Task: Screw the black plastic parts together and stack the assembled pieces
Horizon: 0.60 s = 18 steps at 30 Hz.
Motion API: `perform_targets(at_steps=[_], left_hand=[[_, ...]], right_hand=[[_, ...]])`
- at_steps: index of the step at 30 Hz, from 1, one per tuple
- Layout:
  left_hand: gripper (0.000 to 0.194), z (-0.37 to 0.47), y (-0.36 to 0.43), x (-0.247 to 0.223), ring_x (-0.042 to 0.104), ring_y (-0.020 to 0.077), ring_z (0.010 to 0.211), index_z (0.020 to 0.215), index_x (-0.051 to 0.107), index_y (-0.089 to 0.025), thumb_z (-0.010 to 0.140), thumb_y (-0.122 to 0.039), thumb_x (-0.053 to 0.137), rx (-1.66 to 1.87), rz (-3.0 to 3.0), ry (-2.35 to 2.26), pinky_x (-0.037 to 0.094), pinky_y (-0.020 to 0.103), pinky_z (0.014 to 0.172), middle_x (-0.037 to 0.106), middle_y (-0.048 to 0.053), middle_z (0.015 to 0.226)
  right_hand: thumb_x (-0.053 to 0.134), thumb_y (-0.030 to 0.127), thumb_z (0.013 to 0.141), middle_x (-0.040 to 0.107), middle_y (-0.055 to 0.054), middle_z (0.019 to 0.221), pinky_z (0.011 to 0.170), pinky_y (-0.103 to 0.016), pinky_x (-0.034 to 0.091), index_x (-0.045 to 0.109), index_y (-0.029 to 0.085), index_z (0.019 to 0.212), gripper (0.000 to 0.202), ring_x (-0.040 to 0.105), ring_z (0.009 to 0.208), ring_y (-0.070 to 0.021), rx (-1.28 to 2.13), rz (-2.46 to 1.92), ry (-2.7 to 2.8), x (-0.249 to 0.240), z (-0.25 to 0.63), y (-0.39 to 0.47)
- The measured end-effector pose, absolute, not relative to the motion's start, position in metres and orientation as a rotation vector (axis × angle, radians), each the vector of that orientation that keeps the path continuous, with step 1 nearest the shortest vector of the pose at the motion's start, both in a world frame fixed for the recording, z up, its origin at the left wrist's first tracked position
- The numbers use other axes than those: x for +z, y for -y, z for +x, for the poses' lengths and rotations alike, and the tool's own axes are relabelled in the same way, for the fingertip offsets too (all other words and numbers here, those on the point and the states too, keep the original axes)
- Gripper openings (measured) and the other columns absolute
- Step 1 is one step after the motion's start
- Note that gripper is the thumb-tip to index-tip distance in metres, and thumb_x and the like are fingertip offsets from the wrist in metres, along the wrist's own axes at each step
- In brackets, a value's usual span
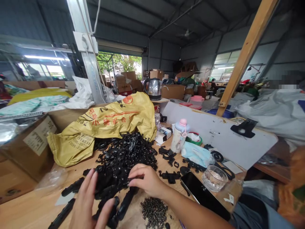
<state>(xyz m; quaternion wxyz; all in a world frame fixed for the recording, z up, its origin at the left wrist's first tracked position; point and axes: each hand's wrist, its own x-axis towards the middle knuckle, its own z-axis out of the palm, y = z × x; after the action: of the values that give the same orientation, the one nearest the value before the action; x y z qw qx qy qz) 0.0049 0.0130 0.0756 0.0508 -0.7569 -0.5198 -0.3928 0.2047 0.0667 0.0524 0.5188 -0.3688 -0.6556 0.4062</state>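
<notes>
A heap of small black plastic parts (133, 152) lies on the wooden table. At its front edge is my right hand (149, 181), thumb and fingertips drawn together in a pinch; whatever they hold is too small to make out. My left hand (84, 203) is held open at the lower left, fingers stretched and thumb apart. Longer black plastic pieces (126, 203) lie between my hands, partly hidden by the left one. Below my right wrist is a small pile of screw-like metal pieces (154, 211).
A yellow woven sack (114, 117) backs the heap. To the right are a phone (202, 194), a glass bowl (214, 178), a blue tissue pack (197, 154) and a bottle (179, 135). A cardboard box (28, 159) stands left; a white board (214, 133) edges the right side.
</notes>
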Motion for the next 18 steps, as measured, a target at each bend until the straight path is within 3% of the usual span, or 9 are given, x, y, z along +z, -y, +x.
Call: perform_targets(at_steps=[2,5,7,11,15,18], left_hand=[[0.063,0.017,-0.023,0.091,0.039,0.0316,0.123,0.132,0.033,-0.026,0.075,-0.041,0.054,-1.027,-2.421,1.381,0.036,0.050,0.098,0.042,0.011,0.136],[0.036,0.028,-0.034,0.098,0.061,0.0238,0.098,0.109,0.057,-0.023,0.077,-0.039,0.052,-0.888,-2.613,1.289,0.048,0.037,0.086,0.065,0.009,0.106],[0.027,0.032,-0.038,0.094,0.065,0.0193,0.085,0.101,0.059,-0.022,0.080,-0.036,0.050,-0.909,-2.661,1.316,0.052,0.028,0.076,0.069,0.007,0.094],[0.024,0.040,-0.039,0.087,0.066,0.0183,0.077,0.097,0.060,-0.022,0.078,-0.035,0.053,-0.974,-2.647,1.290,0.053,0.026,0.069,0.069,0.005,0.084],[0.024,0.047,-0.039,0.086,0.066,0.0179,0.075,0.097,0.061,-0.021,0.077,-0.032,0.054,-1.042,-2.665,1.173,0.053,0.026,0.067,0.069,0.005,0.081],[0.025,0.045,-0.040,0.086,0.067,0.0180,0.077,0.097,0.060,-0.021,0.076,-0.032,0.055,-1.092,-2.624,1.242,0.054,0.026,0.069,0.071,0.005,0.086]], right_hand=[[0.073,0.023,0.063,0.065,-0.003,0.078,0.071,-0.025,0.048,0.072,0.020,0.072,0.009,0.060,0.074,-0.0143,0.951,-0.861,1.607,0.058,0.206,-0.056],[0.070,0.016,0.064,0.065,-0.003,0.080,0.075,-0.026,0.048,0.071,0.020,0.073,0.010,0.060,0.077,-0.0147,0.902,-0.871,1.608,0.065,0.213,-0.046],[0.066,0.012,0.066,0.062,-0.003,0.089,0.074,-0.026,0.049,0.069,0.019,0.083,0.018,0.059,0.081,-0.0145,0.925,-0.902,1.571,0.066,0.217,-0.041],[0.060,0.010,0.067,0.050,-0.006,0.113,0.077,-0.026,0.049,0.055,0.021,0.110,0.045,0.054,0.098,-0.0157,1.008,-0.891,1.508,0.059,0.217,-0.032],[0.052,0.004,0.068,0.051,-0.007,0.110,0.082,-0.029,0.047,0.057,0.020,0.101,0.037,0.051,0.104,-0.0165,0.954,-0.916,1.493,0.052,0.215,-0.030],[0.052,0.001,0.065,0.048,-0.006,0.114,0.086,-0.030,0.045,0.055,0.021,0.104,0.044,0.049,0.107,-0.0170,1.011,-0.847,1.474,0.049,0.218,-0.033]])
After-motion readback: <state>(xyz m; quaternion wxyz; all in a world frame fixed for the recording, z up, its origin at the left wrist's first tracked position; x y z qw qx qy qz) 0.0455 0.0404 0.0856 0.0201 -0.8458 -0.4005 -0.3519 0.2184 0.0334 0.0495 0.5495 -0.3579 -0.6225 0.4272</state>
